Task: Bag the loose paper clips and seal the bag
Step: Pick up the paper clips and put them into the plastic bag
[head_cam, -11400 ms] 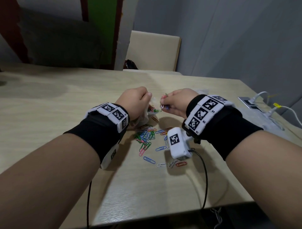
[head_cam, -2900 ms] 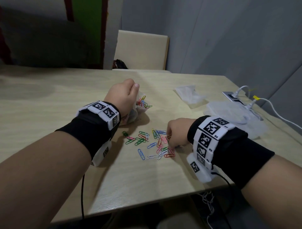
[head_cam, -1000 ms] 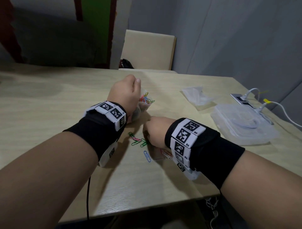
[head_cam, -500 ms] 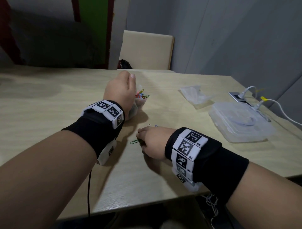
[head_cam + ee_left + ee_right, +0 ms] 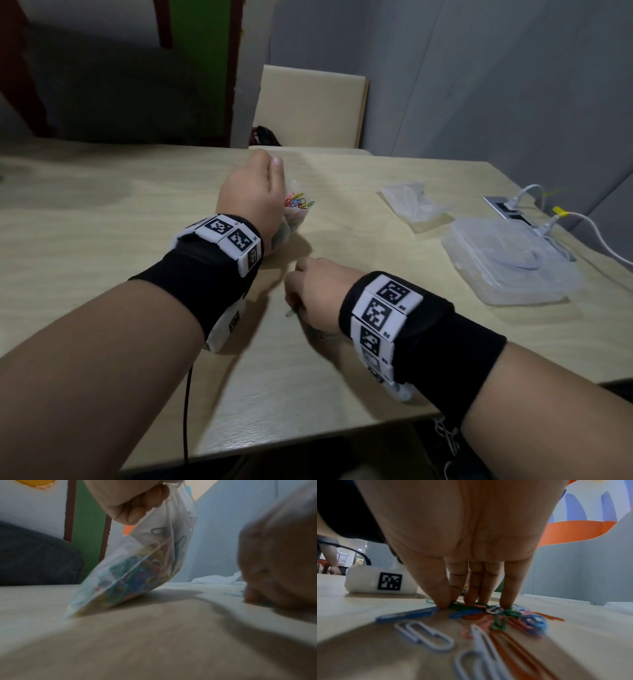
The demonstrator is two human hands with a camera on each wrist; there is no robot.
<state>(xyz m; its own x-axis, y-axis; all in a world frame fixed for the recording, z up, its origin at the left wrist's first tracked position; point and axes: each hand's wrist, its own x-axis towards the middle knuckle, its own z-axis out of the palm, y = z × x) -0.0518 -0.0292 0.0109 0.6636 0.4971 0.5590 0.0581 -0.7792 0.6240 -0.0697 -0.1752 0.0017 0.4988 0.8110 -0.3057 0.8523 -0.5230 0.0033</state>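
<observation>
My left hand [image 5: 253,202] grips the top of a clear plastic bag [image 5: 294,219] partly filled with coloured paper clips. The bag [image 5: 137,566] leans tilted with its bottom corner on the table, and the left hand's fingers [image 5: 133,500] curl round its mouth. My right hand [image 5: 315,294] is just in front of the bag, palm down. Its straight fingertips [image 5: 471,604] press on a heap of loose coloured clips [image 5: 496,615]. More white and orange clips [image 5: 426,635] lie under the wrist. In the head view the hand hides nearly all of them; one clip [image 5: 291,312] pokes out.
A clear lidded plastic box [image 5: 507,260] sits at the right, a crumpled empty bag [image 5: 414,202] behind it. A table socket with white cables [image 5: 507,209] is at the far right. A chair [image 5: 311,106] stands beyond the table. The front edge [image 5: 308,442] is near my wrists.
The right hand has swept the scattered clips together and dragged them toward me; the clips now lie under it. The left hand still holds the bag in the same place.
</observation>
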